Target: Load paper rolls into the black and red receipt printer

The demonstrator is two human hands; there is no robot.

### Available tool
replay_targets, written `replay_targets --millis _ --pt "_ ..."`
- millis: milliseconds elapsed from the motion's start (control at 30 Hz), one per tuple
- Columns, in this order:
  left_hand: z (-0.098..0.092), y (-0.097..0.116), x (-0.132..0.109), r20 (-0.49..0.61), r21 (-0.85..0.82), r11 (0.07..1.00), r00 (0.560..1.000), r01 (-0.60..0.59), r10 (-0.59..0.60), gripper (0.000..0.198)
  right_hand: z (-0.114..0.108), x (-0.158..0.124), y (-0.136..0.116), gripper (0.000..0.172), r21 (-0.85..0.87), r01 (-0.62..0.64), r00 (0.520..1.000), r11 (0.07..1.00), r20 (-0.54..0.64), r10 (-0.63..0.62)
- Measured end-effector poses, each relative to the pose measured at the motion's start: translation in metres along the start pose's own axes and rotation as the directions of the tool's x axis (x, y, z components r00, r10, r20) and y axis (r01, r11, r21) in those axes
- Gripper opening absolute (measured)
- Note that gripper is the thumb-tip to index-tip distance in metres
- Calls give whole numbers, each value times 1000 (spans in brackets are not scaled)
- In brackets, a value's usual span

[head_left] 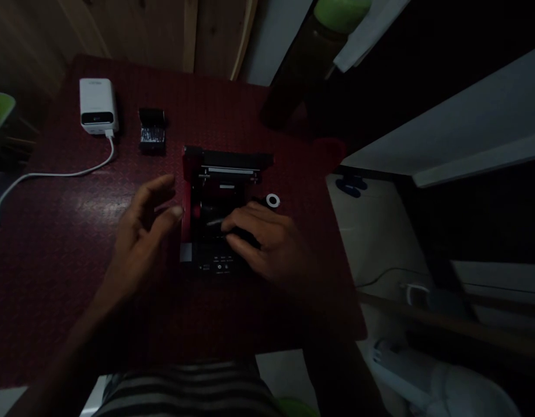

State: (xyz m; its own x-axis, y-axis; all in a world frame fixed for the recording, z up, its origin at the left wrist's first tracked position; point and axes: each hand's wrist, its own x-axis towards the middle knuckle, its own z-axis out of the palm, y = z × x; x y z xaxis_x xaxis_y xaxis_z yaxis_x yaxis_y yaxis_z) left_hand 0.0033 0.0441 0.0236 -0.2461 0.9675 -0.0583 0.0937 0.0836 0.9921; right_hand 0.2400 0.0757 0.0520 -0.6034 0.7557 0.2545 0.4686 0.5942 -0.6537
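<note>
A small black and red machine (219,255), which looks like a label printer, stands with its lid (232,159) raised. Inside its bay lies a black roll (210,211), its right part covered by fingers. My right hand (267,237) reaches into the bay from the right, with thumb and fingers closed around the roll's right end; the exact grip is hard to see in the dim light. My left hand (145,223) hovers at the machine's left side, fingers curved and apart, holding nothing. Just beyond my right hand shows a white ring (273,201) with a dark centre.
On the dark red table (54,243) are a white power bank (97,104) with a white cable (71,174) and a black film roll (152,132). A tall dark bottle (310,58) with a green cap stands at the back right. Slippers (352,185) lie on the floor.
</note>
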Motion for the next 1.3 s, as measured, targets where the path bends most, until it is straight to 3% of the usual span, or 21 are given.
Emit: replay_targets --millis 100,233,400,633,733,867,967,1167,1300 --pt "7 14 34 -20 -15 984 984 -178 178 41 6 -4 1 23 -26 -9 999 1000 -43 8" --pt "19 34 62 6 25 970 970 -242 242 35 15 -7 2 33 -87 -6 999 996 -48 2" --pt "31 44 63 4 60 969 971 -240 240 46 14 -10 -7 24 -193 10 999 981 -46 -19" --pt "27 36 59 30 -21 965 965 -260 260 21 10 -21 -25 24 -385 46 997 922 -33 -63" --pt "24 33 50 7 -43 979 980 -198 199 20 13 -28 -35 27 -473 26 998 881 -33 -47" --pt "20 25 27 -57 -27 999 998 -18 16 53 16 -36 -49 35 -591 32 998 806 -29 -61" --pt "18 14 4 -67 -60 993 992 106 -110 64 19 -40 -54 34 -625 65 992 778 -41 -116" --pt "16 -5 -28 95 -189 916 935 354 -342 85 27 -41 -43 19 -589 -42 969 807 -221 -111" --pt "14 -7 -30 134 -171 914 928 368 -349 87 30 -40 -35 13 -459 -72 966 886 -253 -53"
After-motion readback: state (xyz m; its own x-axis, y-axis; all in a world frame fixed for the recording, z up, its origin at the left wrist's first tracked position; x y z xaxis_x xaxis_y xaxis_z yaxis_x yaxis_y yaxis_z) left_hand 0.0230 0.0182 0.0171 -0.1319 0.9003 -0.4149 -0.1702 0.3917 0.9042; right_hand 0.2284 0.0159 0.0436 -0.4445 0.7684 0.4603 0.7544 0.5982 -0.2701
